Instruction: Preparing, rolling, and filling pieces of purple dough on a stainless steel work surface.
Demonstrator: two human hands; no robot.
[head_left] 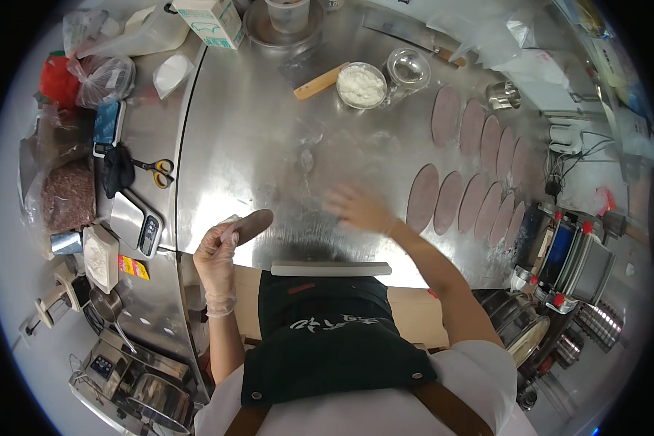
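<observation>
My left hand (216, 251), in a clear plastic glove, pinches one end of a flat, greyish-purple oval piece of dough (253, 227) and holds it up over the table's near left part. To the right, my right hand (360, 206) is blurred by motion above the steel table (269, 145). Its fingers are stretched out, with nothing seen in them. A white rolling pin (330, 269) lies along the near edge, in front of my apron. More dough ovals (422, 198) rest in two rows on the right. Faint white dust marks the steel around them.
Toward the far side stand a bowl of white powder (361, 86), a scraper with a wooden handle (321, 81) and a clear bowl (408, 69). A knife (407, 35) lies behind them. Scissors (155, 171) and a scale (136, 224) are at left; metal cutters (503, 95) sit far right.
</observation>
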